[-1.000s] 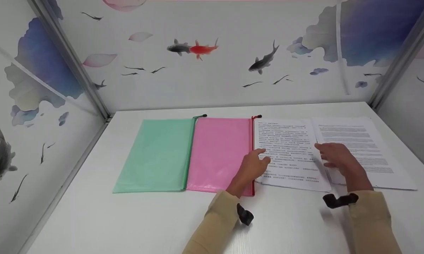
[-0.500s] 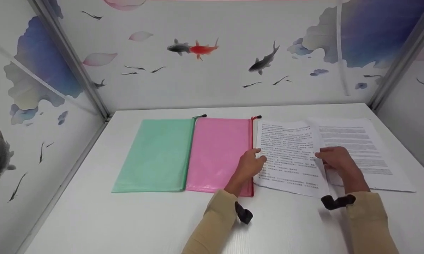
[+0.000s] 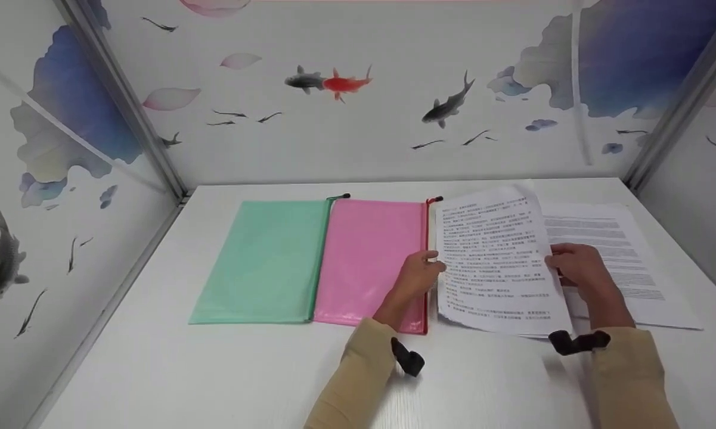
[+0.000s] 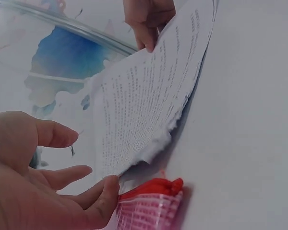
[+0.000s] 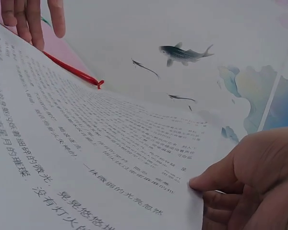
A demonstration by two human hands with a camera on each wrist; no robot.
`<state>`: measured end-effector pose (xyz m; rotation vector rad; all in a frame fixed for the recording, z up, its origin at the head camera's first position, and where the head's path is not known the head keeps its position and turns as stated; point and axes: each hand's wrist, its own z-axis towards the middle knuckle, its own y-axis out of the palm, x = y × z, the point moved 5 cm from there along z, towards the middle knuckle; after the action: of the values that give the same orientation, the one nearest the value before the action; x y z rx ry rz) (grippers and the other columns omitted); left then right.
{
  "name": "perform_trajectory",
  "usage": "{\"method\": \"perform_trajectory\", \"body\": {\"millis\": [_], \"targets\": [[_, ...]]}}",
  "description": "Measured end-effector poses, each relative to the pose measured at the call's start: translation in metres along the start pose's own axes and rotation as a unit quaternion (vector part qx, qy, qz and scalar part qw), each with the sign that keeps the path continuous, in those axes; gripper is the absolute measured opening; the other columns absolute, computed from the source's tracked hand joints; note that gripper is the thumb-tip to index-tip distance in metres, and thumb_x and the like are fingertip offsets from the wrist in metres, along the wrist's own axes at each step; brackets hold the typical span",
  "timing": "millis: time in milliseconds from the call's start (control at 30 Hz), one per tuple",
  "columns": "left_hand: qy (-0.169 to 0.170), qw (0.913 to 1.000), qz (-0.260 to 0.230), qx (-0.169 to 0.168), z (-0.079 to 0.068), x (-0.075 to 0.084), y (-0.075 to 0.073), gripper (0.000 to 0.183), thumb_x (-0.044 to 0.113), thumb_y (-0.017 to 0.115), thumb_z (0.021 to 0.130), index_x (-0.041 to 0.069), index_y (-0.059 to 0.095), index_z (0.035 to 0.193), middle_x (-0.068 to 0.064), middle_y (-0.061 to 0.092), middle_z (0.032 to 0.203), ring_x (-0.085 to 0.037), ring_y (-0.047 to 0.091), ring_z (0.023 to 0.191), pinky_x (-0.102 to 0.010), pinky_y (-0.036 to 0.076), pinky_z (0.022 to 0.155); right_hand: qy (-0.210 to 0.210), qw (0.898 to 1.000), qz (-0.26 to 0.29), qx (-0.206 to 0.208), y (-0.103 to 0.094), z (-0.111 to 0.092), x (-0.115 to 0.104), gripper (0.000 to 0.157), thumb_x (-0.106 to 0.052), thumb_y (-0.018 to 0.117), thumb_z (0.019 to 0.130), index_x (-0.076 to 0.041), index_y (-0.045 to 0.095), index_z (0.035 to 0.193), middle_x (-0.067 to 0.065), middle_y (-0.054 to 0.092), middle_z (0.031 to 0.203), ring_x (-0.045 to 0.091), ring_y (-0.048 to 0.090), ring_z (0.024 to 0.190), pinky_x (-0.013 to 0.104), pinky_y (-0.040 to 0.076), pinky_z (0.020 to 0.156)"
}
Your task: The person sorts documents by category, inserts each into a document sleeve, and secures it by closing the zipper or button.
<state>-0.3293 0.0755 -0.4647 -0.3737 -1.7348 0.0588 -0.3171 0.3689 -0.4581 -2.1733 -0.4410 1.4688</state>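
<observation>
My right hand [image 3: 583, 269] pinches the right edge of a printed stack of paper [image 3: 490, 268], thumb on top and fingers beneath. That edge is lifted and the sheets bow, as the left wrist view shows. My left hand [image 3: 416, 275] is at the stack's left edge, its thumb held apart from the fingers. In the left wrist view its fingertips [image 4: 111, 184] are by the paper's lower edge; whether they touch it I cannot tell. Under that hand lies a pink zipper file pouch [image 3: 366, 262] with a red zip along its right side.
Left of the pink pouch lies a green zipper file pouch [image 3: 261, 262]. A second printed stack of paper [image 3: 629, 256] lies flat at the right, partly covered by the lifted one. Patterned panels [image 3: 363, 131] enclose the white table [image 3: 214, 375] at the back and sides.
My right hand has taken hold of the near printed stack's right edge and raised it, moving slightly right. My left hand has shifted slightly left.
</observation>
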Motion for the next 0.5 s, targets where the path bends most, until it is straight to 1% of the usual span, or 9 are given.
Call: {"method": "perform_trajectory", "body": {"millis": [67,233,333,500], "targets": [[-0.008,0.9998,-0.016,0.008,0.002,-0.001,0.0,0.046,0.016,0.06,0.097,0.003,0.055,0.14,-0.013,0.069,0.125,-0.022,0.066,0.111,-0.039,0.055,0.096,-0.001,1.0,0.006,-0.002,-0.002,0.0,-0.001,0.059,-0.022,0.049,0.102,0.003,0.033,0.153,0.026,0.049,0.145,0.012,0.061,0.098,0.024,0.05,0.079],[-0.019,0.9988,-0.032,0.033,0.004,-0.005,-0.003,0.048,0.013,0.067,0.093,0.002,0.055,0.138,-0.014,0.068,0.124,-0.022,0.066,0.109,-0.037,0.056,0.095,-0.008,1.0,0.029,-0.009,-0.003,-0.002,-0.007,0.062,-0.028,0.049,0.104,-0.002,0.029,0.156,0.021,0.049,0.146,0.011,0.061,0.1,0.025,0.049,0.084],[-0.03,0.9972,-0.049,0.048,0.004,-0.009,-0.005,0.047,0.011,0.071,0.09,0.002,0.058,0.135,-0.014,0.067,0.123,-0.021,0.067,0.107,-0.034,0.056,0.093,-0.017,0.999,0.038,-0.01,-0.004,-0.004,-0.01,0.064,-0.032,0.05,0.104,-0.003,0.029,0.157,0.018,0.051,0.143,0.01,0.061,0.099,0.024,0.049,0.085],[-0.05,0.9919,-0.106,0.048,0.006,-0.012,-0.005,0.042,0.005,0.071,0.09,0.001,0.062,0.131,-0.012,0.072,0.112,-0.018,0.071,0.092,-0.029,0.058,0.077,-0.028,0.998,0.053,-0.002,-0.008,-0.006,-0.011,0.064,-0.035,0.051,0.104,-0.007,0.03,0.157,0.01,0.056,0.134,0.009,0.063,0.096,0.022,0.052,0.081]]}}
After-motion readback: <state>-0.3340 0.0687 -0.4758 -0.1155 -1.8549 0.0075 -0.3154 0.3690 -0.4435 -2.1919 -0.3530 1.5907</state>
